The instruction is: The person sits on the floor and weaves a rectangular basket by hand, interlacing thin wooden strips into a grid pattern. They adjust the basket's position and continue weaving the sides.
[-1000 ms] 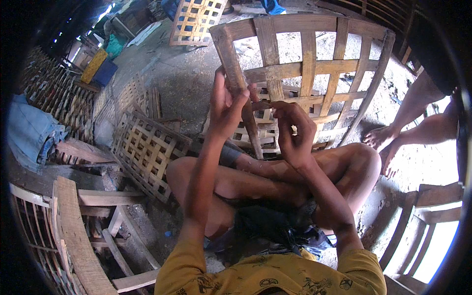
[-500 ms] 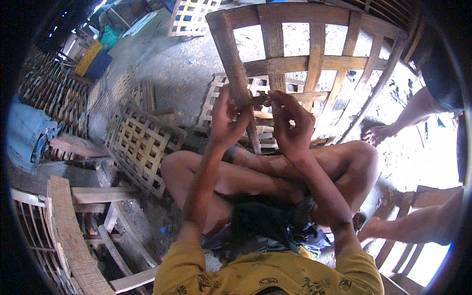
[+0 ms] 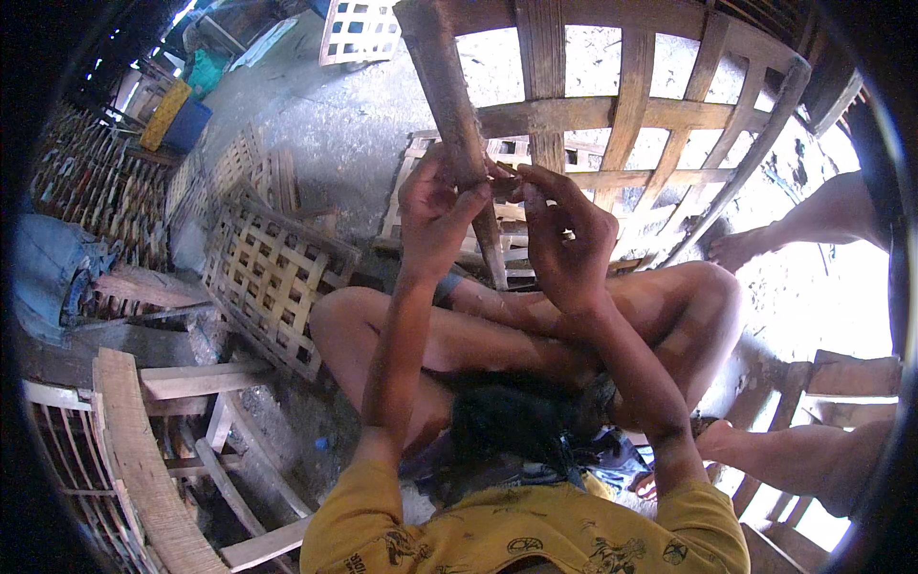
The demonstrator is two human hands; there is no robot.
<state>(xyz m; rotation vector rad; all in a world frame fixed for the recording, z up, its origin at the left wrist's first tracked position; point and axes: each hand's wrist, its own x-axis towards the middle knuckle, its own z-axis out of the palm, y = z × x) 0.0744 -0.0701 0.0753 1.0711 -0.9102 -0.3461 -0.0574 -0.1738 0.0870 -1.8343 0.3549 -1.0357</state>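
A large panel of woven flat wooden strips point(image 3: 626, 115) stands tilted before my crossed legs. A thicker pole point(image 3: 451, 91) runs along its left edge. My left hand point(image 3: 435, 210) is closed round this pole, about midway down, with the thumb at its front. Just right of the pole, my right hand point(image 3: 574, 239) pinches the end of a short, dark strip point(image 3: 507, 180) between thumb and fingertips. The strip meets the pole near my left thumb. How the strip is fastened there is hidden by my fingers.
Smaller lattice panels point(image 3: 273, 277) lean at the left, with another lattice point(image 3: 361, 33) at the top. A slatted wooden frame point(image 3: 143, 450) stands lower left. A person's bare legs point(image 3: 822, 225) are close on the right. A blue and yellow container point(image 3: 186, 124) sits far left.
The panel has shifted slightly up and right in view, its right side most. Both hands keep their places at the pole, and the right fingers have turned a little.
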